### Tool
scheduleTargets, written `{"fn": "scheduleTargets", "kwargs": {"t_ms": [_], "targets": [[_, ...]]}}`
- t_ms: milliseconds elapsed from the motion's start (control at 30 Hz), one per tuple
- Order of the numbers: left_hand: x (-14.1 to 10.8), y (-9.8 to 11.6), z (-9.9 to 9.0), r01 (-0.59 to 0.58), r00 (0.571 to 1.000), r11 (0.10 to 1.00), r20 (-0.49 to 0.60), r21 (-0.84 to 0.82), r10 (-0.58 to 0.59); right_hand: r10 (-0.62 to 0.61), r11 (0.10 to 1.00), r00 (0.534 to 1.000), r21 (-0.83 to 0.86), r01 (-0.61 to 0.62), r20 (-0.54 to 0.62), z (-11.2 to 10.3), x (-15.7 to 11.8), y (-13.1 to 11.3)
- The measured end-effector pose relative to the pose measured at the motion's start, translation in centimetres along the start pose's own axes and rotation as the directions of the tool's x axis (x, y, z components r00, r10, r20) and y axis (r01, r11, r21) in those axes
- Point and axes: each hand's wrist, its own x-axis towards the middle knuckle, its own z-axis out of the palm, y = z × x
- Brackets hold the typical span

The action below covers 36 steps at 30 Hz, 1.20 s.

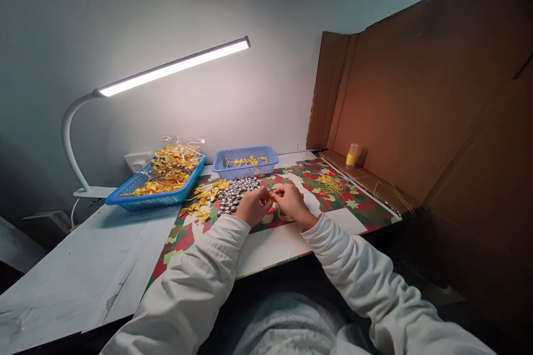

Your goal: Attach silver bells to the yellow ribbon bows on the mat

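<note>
My left hand point(254, 206) and my right hand point(291, 202) meet over the patterned mat, fingertips pinched close together. A tiny yellow-orange bit shows between them, too small to name. Just left of my left hand lies a pile of shiny silver bell-like beads point(234, 193). Yellow ribbon bows point(203, 215) are scattered beside that pile. Under and behind my right hand is a white patch point(310, 199) on the mat. Loose yellow cords point(332, 184) lie in a tangle to the right.
A blue basket point(195, 180) heaped with yellow bows stands at the left. Behind the beads sits a smaller blue basket point(266, 167) with several bows. A lit lamp point(175, 68) hangs above. A small yellow-filled bottle point(352, 156) stands by the cardboard wall point(416, 94) on the right.
</note>
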Motion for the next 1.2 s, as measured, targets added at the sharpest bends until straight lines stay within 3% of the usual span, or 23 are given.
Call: {"fn": "scheduleTargets", "kwargs": {"t_ms": [133,267,333,400,500,567,667,833,1000,1100,1200], "targets": [[0.0,0.1,-0.1,0.034,0.999,0.998,-0.006,-0.051,-0.035,0.007,0.977,1.000,0.214,-0.011,0.021,0.4,0.3,0.5],[0.1,-0.1,0.1,0.161,0.985,0.958,-0.016,-0.236,-0.170,-0.087,0.832,0.981,0.555,-0.023,0.172,0.5,0.5,0.6],[0.2,-0.2,0.2,0.221,0.972,0.916,-0.001,-0.335,-0.235,-0.102,0.790,0.966,0.609,-0.065,0.236,0.5,0.7,0.7],[0.2,-0.3,0.2,0.249,0.963,0.890,-0.001,-0.381,-0.270,-0.076,0.799,0.977,0.598,-0.059,0.198,0.5,0.9,0.8],[0.2,-0.2,0.1,0.228,0.967,0.911,-0.029,-0.343,-0.253,-0.092,0.867,0.995,0.490,0.094,-0.029,0.5,1.0,1.0],[0.2,0.0,0.0,0.197,0.975,0.936,-0.044,-0.292,-0.219,-0.171,0.913,0.972,0.346,0.217,-0.159,0.6,0.8,1.2],[0.2,0.1,-0.1,0.169,0.981,0.957,-0.054,-0.237,-0.187,-0.258,0.942,0.937,0.155,0.298,-0.236,0.8,0.2,1.3],[0.1,-0.2,0.0,0.162,0.982,0.971,-0.065,-0.177,-0.175,-0.277,0.953,0.918,0.042,0.301,-0.282,0.9,-0.4,1.1],[0.1,-0.1,0.0,0.144,0.986,0.976,-0.062,-0.161,-0.156,-0.235,0.971,0.947,-0.014,0.238,-0.218,1.1,-0.5,0.9],[0.1,-0.1,0.2,0.151,0.986,0.967,-0.040,-0.205,-0.162,-0.216,0.967,0.958,0.097,0.237,-0.189,1.4,-0.2,0.9],[0.2,-0.4,0.3,0.214,0.974,0.922,-0.001,-0.324,-0.227,-0.162,0.895,0.977,0.396,0.204,-0.138,1.4,0.3,1.0]]}}
